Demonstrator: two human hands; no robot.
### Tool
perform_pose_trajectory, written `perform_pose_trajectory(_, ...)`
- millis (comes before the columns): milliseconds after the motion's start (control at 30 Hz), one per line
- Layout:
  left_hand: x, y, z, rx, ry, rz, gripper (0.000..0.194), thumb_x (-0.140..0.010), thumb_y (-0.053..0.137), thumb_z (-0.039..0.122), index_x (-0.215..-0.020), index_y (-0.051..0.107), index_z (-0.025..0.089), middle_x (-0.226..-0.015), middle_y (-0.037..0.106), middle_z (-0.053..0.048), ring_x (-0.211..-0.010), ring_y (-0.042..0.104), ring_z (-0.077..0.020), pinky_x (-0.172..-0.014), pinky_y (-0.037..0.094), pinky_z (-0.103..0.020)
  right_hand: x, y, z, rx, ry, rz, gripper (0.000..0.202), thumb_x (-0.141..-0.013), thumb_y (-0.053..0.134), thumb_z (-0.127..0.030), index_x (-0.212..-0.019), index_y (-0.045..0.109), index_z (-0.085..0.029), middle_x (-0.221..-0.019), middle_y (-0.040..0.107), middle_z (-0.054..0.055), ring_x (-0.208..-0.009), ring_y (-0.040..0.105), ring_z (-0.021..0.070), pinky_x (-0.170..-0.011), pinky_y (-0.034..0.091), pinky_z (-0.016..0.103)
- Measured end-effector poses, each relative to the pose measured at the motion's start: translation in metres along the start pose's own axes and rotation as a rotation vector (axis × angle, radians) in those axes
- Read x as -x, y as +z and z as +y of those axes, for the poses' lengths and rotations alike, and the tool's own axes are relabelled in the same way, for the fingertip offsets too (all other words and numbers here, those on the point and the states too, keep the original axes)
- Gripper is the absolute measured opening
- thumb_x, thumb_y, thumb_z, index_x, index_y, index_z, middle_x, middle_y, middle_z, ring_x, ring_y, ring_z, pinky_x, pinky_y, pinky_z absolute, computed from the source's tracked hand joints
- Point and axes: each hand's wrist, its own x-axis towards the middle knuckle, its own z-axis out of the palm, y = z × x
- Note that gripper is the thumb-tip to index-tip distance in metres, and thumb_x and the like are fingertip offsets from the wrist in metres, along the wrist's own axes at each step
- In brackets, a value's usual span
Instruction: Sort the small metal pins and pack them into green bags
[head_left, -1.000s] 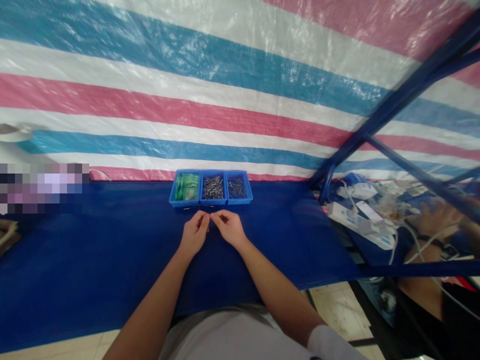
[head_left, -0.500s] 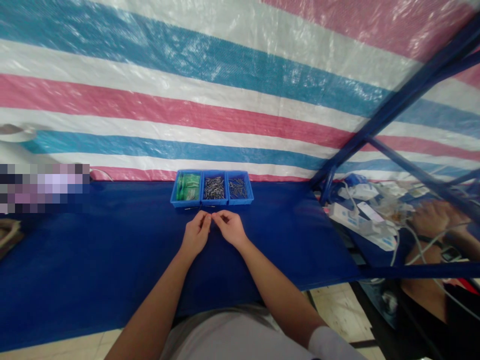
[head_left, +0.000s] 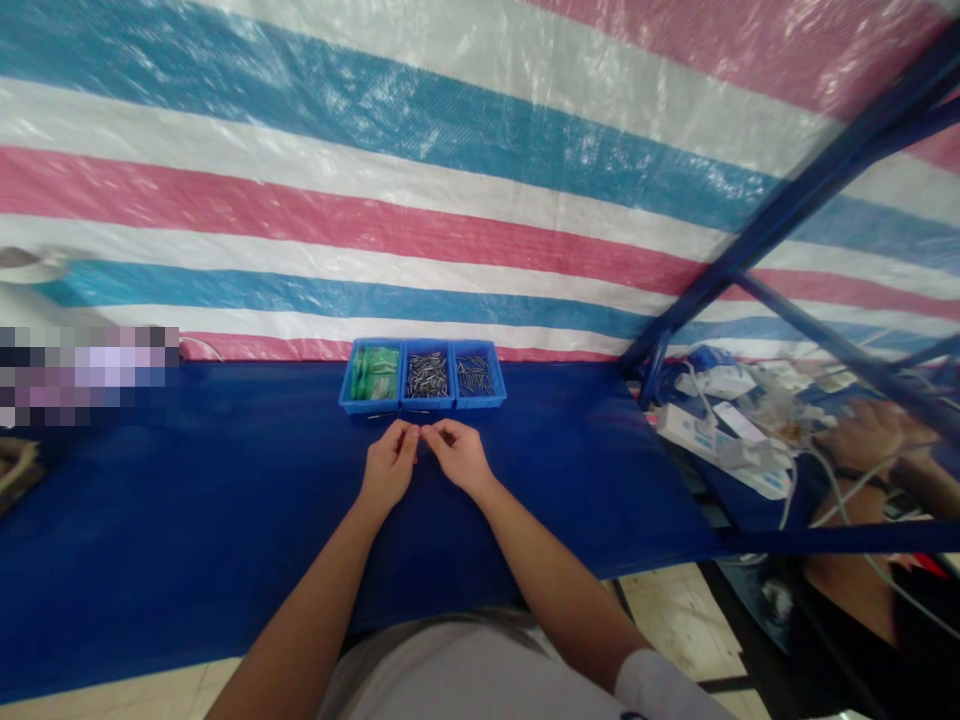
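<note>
My left hand (head_left: 390, 460) and my right hand (head_left: 459, 454) meet fingertip to fingertip over the blue table, both closed in a pinch; whatever they hold is too small to make out. Just beyond them stand three joined blue bins. Green packets (head_left: 377, 373) fill the left bin, a dense heap of metal pieces (head_left: 428, 375) lies in the middle one, and thin metal pieces (head_left: 474, 375) are in the right one. Small dark thin pieces (head_left: 414, 411) lie on the table between the bins and my fingertips.
A blue table (head_left: 187, 520) extends to both sides. Behind it hangs a striped sheet (head_left: 420, 230). At the right are a blue metal frame (head_left: 720, 285), a white power strip (head_left: 720, 450) with cables, and another person's hands (head_left: 870, 435). A brown object (head_left: 16, 470) sits far left.
</note>
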Motion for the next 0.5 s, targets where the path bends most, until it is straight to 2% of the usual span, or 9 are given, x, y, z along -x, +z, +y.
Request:
perform_pose_trajectory(133, -0.0005, -0.0010, 0.0001, 0.023, -0.022, 0.052, 0.035, -0.091, 0.041, 0.048, -0.075, 0.054, 0.020, -0.054, 0.053, 0.004, -0.052, 0.050, -0.0119, -0.055, 0.039, -0.023, 0.0010, 0.0012, -0.0005, -0.037, -0.027, -0.028, 0.020, -0.082, 0.062, -0.038, -0.081, 0.069, -0.019, -0.072, 0.068, 0.001, -0.062, 0.058, 0.0136, -0.060, 0.047, 0.025)
perform_pose_trajectory(233, -0.0004, -0.0023, 0.0016, 0.030, -0.022, 0.081, 0.039, -0.092, 0.041, 0.048, -0.067, 0.052, 0.020, -0.053, 0.052, 0.004, -0.052, 0.049, -0.0114, -0.055, 0.038, -0.023, 0.0013, 0.0011, -0.0016, -0.036, -0.049, -0.024, 0.017, -0.083, 0.061, -0.035, -0.085, 0.070, -0.020, -0.079, 0.071, 0.003, -0.068, 0.062, 0.0149, -0.065, 0.049, 0.027)
perform_pose_trajectory(500, -0.0004, -0.0042, 0.0006, 0.011, -0.039, 0.092, 0.051, -0.093, 0.039, 0.048, -0.052, 0.048, 0.019, -0.051, 0.050, 0.001, -0.051, 0.047, -0.0117, -0.056, 0.036, -0.026, 0.0017, 0.0001, -0.0046, -0.087, -0.007, -0.034, 0.020, -0.082, 0.062, -0.038, -0.080, 0.069, -0.019, -0.069, 0.067, 0.002, -0.061, 0.059, 0.0138, -0.059, 0.047, 0.026)
